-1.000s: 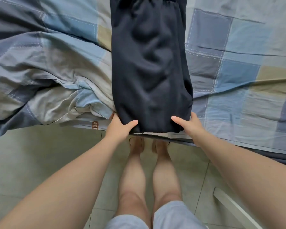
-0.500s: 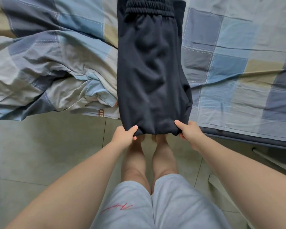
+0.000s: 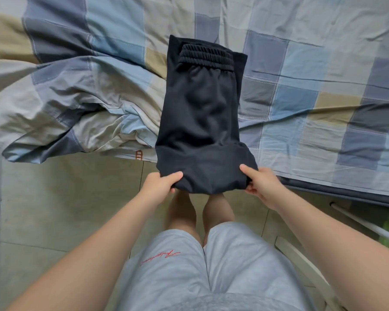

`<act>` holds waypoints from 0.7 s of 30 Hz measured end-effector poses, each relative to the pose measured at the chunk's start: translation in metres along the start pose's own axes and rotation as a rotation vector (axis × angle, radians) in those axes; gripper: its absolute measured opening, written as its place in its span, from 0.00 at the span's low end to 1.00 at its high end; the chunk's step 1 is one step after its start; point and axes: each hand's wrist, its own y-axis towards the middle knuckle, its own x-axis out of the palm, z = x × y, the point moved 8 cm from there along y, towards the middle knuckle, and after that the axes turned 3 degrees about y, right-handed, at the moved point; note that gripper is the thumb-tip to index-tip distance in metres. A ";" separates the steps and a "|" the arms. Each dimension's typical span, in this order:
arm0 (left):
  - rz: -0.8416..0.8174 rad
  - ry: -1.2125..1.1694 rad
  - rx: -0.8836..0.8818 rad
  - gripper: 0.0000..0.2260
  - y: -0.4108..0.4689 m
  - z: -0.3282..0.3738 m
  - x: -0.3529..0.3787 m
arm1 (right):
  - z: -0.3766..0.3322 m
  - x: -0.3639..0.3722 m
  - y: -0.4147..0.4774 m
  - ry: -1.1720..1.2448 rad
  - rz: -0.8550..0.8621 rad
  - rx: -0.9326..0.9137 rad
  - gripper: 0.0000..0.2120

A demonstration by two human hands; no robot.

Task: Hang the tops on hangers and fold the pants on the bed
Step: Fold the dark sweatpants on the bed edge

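Folded black pants (image 3: pixel 200 113) lie lengthwise on the checked bed (image 3: pixel 323 86), waistband at 12 o'clock, near end overhanging the bed's edge at 6 o'clock. The grip of the left hand (image 3: pixel 161 185) pinches that end's 7 o'clock corner, thumb on top; the right hand (image 3: pixel 264 185) pinches the 5 o'clock corner.

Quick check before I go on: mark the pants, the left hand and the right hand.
pants (image 3: pixel 200 113): head view, middle of the folded dark cloth.
left hand (image 3: pixel 158 184): head view, back of the hand, gripping the near edge.
right hand (image 3: pixel 262 184): head view, back of the hand, gripping the near edge.
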 end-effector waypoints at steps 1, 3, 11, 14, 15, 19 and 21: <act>0.018 -0.061 -0.002 0.10 0.003 0.013 -0.004 | -0.015 -0.001 0.001 0.047 0.003 -0.008 0.11; 0.037 -0.165 -0.025 0.11 0.011 0.041 -0.011 | -0.047 -0.003 0.005 0.135 0.022 -0.020 0.07; -0.087 -0.270 -0.022 0.08 0.053 0.190 -0.011 | -0.171 0.001 0.047 0.464 0.062 -0.034 0.11; -0.099 -0.296 0.023 0.08 0.070 0.244 -0.008 | -0.211 0.007 0.065 0.554 0.065 -0.036 0.10; -0.089 -0.319 0.052 0.08 0.075 0.260 -0.007 | -0.222 0.009 0.072 0.587 0.071 -0.041 0.09; 0.044 -0.336 0.374 0.12 0.106 0.312 0.002 | -0.258 0.024 0.108 0.606 0.011 -0.137 0.07; 0.178 -0.071 0.660 0.15 0.121 0.327 0.009 | -0.265 0.032 0.129 0.390 0.019 -0.253 0.13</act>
